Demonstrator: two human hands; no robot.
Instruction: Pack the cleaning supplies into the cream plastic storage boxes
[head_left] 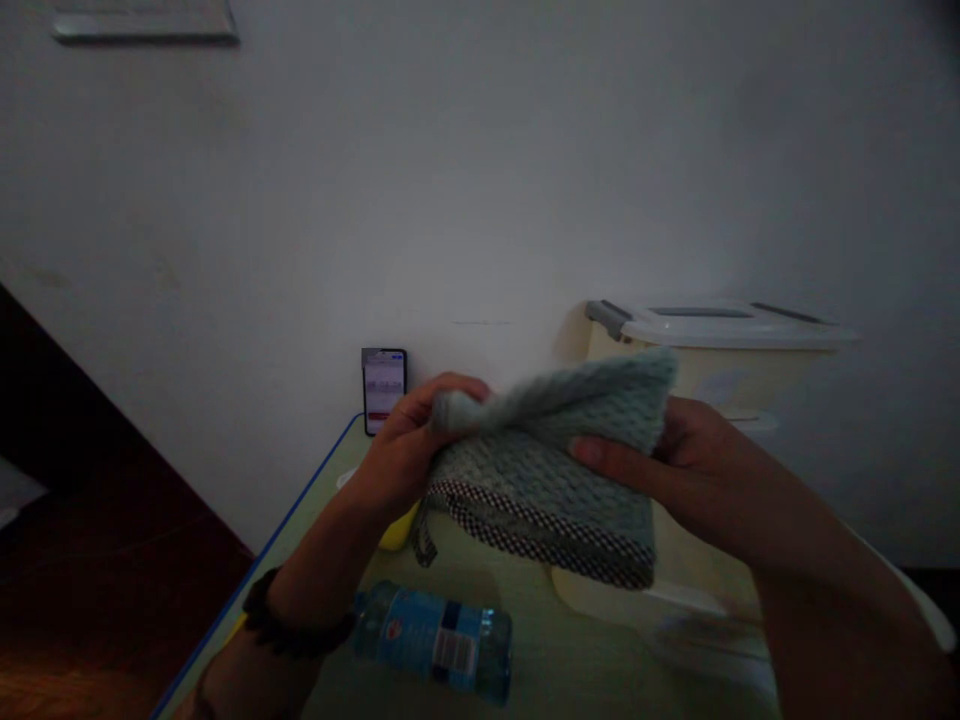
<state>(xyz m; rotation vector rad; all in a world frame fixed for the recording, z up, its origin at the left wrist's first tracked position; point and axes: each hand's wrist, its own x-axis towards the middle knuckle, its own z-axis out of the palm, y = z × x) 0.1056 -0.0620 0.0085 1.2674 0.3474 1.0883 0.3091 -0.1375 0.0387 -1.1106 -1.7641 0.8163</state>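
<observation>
Towel [540, 460], one, of pale green, bumpy, textured fabric with a black-and-white checked border, is folded in mid-air above the table [559, 660]. The left hand [409, 440] pinches its left end; the right hand [694, 470] grips its right, thumb on top. Below, one clear plastic bottle [435, 640] lies sideways. One slab-shaped phone [386, 395] stands at the table's far left corner; one lidded plastic container [787, 375] stands toward the right.
</observation>
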